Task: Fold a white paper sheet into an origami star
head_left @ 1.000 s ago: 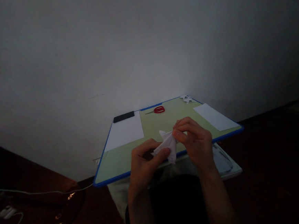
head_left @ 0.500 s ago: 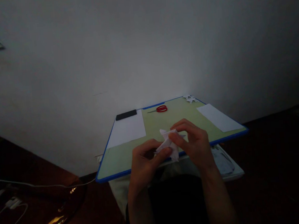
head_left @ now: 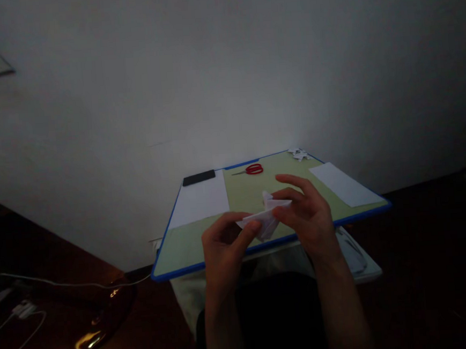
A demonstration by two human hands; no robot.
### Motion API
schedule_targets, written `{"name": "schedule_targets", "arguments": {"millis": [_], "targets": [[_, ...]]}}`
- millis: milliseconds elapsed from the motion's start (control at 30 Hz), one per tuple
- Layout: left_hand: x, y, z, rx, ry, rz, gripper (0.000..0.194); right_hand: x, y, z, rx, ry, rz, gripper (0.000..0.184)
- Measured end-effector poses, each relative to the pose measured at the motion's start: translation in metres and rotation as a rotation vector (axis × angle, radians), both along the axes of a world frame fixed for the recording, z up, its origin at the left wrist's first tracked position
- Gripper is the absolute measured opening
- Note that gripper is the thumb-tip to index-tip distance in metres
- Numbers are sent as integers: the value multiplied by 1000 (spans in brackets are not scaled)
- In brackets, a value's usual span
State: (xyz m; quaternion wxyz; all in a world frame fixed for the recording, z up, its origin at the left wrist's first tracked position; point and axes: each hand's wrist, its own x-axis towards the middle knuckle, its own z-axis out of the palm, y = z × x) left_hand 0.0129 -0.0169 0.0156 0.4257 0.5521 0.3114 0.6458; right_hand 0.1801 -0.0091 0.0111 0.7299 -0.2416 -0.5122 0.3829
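Note:
A small piece of folded white paper (head_left: pixel 266 221) with several pointed flaps is held above the near edge of the table (head_left: pixel 190 249). My left hand (head_left: pixel 225 245) pinches its left end between thumb and fingers. At the right end, my right hand (head_left: pixel 306 214) grips a flap with its thumb and a bent finger, while its index finger is raised off the paper. Parts of the fingers behind the paper are hidden.
Red-handled scissors (head_left: pixel 253 169) lie near the back edge. A black flat object (head_left: pixel 199 177) rests on a white sheet (head_left: pixel 202 199) at left. Another white sheet (head_left: pixel 343 184) lies at right, with small folded white papers (head_left: pixel 299 154) in the far corner. A white cable (head_left: pixel 76 284) runs from the left.
The folded paper has been turned so that its points lie more sideways. My right hand has shifted its hold and lifted its index finger. My left hand keeps its pinch. The view has shifted slightly.

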Motion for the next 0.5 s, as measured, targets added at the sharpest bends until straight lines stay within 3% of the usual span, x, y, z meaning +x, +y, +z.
{"name": "schedule_targets", "arguments": {"millis": [167, 500], "targets": [[-1, -2, 2, 69, 57, 24, 9, -1, -2, 0, 18, -1, -61, 16], [10, -8, 8, 187, 216, 239, 24, -4, -2, 3, 22, -13, -205, 14]]}}
